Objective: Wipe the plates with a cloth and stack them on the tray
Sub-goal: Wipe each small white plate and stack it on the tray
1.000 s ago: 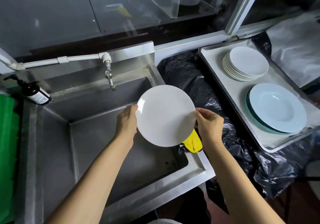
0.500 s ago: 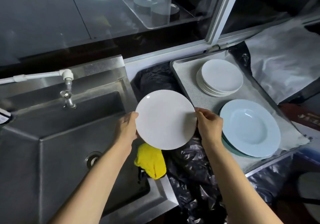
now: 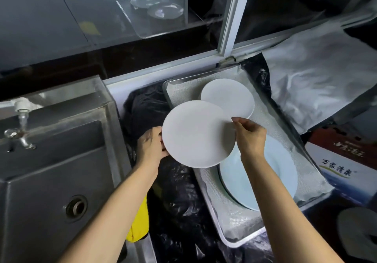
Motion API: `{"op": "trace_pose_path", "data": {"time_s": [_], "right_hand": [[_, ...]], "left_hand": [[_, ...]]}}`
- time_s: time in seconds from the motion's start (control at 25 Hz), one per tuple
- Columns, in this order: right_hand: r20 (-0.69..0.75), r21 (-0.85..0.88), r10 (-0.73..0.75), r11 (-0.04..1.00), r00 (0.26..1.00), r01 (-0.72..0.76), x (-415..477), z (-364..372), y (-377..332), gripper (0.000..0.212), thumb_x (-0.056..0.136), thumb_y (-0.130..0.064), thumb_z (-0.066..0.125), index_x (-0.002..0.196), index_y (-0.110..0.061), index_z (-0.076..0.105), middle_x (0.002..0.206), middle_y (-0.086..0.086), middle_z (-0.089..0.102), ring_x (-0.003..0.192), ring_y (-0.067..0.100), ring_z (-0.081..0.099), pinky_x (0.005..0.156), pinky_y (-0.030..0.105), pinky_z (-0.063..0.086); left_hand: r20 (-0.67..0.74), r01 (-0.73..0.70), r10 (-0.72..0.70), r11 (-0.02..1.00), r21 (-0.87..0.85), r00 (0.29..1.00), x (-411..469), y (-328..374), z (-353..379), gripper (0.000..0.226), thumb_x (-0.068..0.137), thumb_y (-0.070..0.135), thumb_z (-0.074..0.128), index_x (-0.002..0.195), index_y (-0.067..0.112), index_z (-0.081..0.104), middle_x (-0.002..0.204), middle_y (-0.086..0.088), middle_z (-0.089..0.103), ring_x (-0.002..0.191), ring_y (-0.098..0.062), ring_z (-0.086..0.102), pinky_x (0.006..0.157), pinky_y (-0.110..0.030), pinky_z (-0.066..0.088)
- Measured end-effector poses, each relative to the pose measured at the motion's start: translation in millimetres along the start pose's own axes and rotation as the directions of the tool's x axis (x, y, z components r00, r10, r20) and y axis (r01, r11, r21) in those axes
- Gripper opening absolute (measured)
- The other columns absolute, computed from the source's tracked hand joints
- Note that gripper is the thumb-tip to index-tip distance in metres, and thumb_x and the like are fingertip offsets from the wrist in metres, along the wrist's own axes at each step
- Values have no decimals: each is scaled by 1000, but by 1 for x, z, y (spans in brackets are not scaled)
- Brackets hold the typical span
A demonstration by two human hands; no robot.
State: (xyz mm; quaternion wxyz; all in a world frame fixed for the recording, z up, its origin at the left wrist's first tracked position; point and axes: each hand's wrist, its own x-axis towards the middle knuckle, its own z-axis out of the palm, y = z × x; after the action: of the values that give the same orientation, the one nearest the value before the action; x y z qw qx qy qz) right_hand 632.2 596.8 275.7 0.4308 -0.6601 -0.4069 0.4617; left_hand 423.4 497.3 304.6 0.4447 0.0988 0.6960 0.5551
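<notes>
I hold a small white plate [image 3: 197, 134] in the air over the tray's left edge. My left hand [image 3: 152, 144] grips its left rim and my right hand [image 3: 250, 134] pinches its right rim. Just behind it, a stack of small white plates [image 3: 229, 95] sits at the far end of the metal tray [image 3: 230, 240]. Large pale blue plates [image 3: 279, 173] lie in the tray's near half, partly hidden by my right forearm. A yellow cloth [image 3: 138, 226] lies on the sink's right edge, under my left forearm.
A steel sink [image 3: 51, 181] with a tap [image 3: 19, 134] fills the left. Black plastic sheeting [image 3: 177, 211] covers the counter between sink and tray. A printed cardboard box [image 3: 338, 160] and a silver sheet [image 3: 318, 73] stand to the right. A window frame [image 3: 228, 28] runs behind.
Both hands carried the white plate rightward from above the sink to the tray's edge, near the white stack. The yellow cloth stayed by the sink.
</notes>
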Motion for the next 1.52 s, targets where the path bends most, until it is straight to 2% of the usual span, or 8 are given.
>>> {"op": "trace_pose_path", "data": {"time_s": [0.16, 0.28, 0.48, 0.64, 0.76, 0.96, 1.28, 1.52], "right_hand": [[-10, 1, -17, 1000, 1000, 17, 44, -14, -8, 19, 91, -12, 68, 84, -28, 76, 87, -7, 75, 84, 13, 67, 93, 40, 55], [-16, -25, -28, 999, 999, 27, 82, -21, -11, 18, 91, -13, 68, 86, -27, 76, 87, -8, 74, 88, 17, 70, 80, 38, 59], [-19, -99, -33, 995, 999, 31, 129, -20, -14, 12, 89, -17, 69, 85, -27, 76, 86, -2, 73, 82, 16, 66, 93, 41, 57], [-16, -104, -10, 995, 1000, 8, 157, -13, -17, 22, 73, -27, 68, 92, -23, 78, 88, -1, 75, 81, 17, 67, 93, 41, 58], [1, -125, -14, 992, 1000, 14, 169, -8, -23, 24, 78, -23, 68, 101, -19, 77, 91, -1, 74, 84, 15, 66, 93, 37, 56], [16, -206, -35, 978, 999, 37, 181, 0, -22, 27, 79, -27, 65, 102, -19, 77, 86, -5, 72, 83, 15, 65, 85, 32, 55], [34, -344, -124, 930, 992, 128, 191, 3, -17, 20, 87, -25, 67, 104, -18, 75, 89, -4, 72, 88, 16, 67, 84, 23, 50], [61, -315, -150, 935, 987, 161, 192, 1, -14, 20, 89, -20, 67, 109, -20, 71, 105, 1, 73, 97, 15, 67, 87, 20, 47]], "left_hand": [[50, -12, 10, 999, 37, 999, 13, 1, 43, 19, 97, 23, 49, 99, 18, 68, 100, -12, 73, 90, -28, 70, 61, -32, 57], [80, -23, 19, 998, 54, 997, 29, 2, 75, 25, 97, 22, 49, 111, 13, 67, 104, -12, 73, 95, -30, 71, 57, -28, 57], [91, -17, 9, 996, 89, 996, 49, 4, 114, 25, 96, 18, 48, 105, 7, 68, 95, -9, 70, 92, -32, 71, 63, -32, 61], [132, -13, 0, 995, 98, 991, 63, 8, 136, 28, 97, 15, 40, 101, 2, 64, 94, -14, 68, 85, -29, 67, 64, -34, 61], [125, -6, -5, 996, 90, 992, 75, 11, 146, 28, 94, 10, 36, 101, 2, 62, 92, -16, 67, 81, -29, 65, 68, -37, 61], [155, -22, -1, 989, 147, 988, 89, 5, 151, 31, 96, 13, 37, 100, 0, 65, 96, -16, 70, 95, -35, 69, 83, -44, 61], [190, -88, 43, 967, 239, 981, 103, -12, 153, 34, 96, 15, 40, 110, -2, 65, 106, -19, 71, 100, -34, 69, 74, -34, 62], [232, -195, 122, 925, 325, 965, 99, -13, 155, 28, 95, 7, 41, 104, 6, 68, 95, -7, 68, 81, -14, 62, 57, -19, 53]]}}
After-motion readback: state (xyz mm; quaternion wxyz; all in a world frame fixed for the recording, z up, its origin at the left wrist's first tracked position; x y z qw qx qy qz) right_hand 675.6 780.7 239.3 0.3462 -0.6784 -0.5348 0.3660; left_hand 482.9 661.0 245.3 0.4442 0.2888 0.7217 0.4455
